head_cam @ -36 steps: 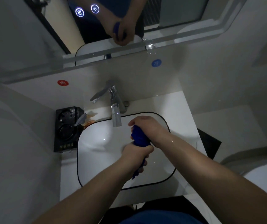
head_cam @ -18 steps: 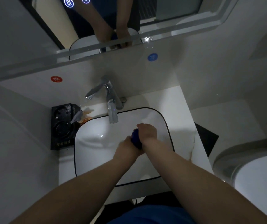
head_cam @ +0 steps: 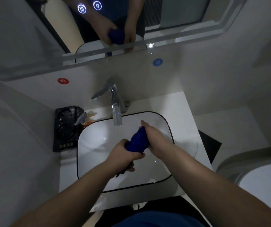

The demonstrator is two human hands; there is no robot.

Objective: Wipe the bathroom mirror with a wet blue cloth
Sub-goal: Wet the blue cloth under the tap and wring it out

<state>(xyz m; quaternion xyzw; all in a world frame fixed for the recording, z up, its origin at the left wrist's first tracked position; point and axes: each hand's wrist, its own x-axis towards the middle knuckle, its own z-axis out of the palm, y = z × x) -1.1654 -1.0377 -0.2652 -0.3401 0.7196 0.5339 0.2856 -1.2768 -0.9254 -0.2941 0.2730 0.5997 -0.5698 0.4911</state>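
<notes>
A small bathroom: white basin (head_cam: pixel 98 145) under a chrome tap (head_cam: pixel 115 102), wall mirror (head_cam: pixel 172 13) with 2 lit touch icons, toilet (head_cam: pixel 254 174) beside the counter

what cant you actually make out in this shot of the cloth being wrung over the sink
- Blue cloth, head view: its lower end is buried inside the left hand; the right hand covers one side.
- Mirror: cut off by the top edge, so its wiped or unwiped state is unclear.
- Tap: too dim to tell whether water runs.
- Red sticker and blue sticker: lettering too small to read.
- Sink drain: hidden beneath the hands.
</notes>
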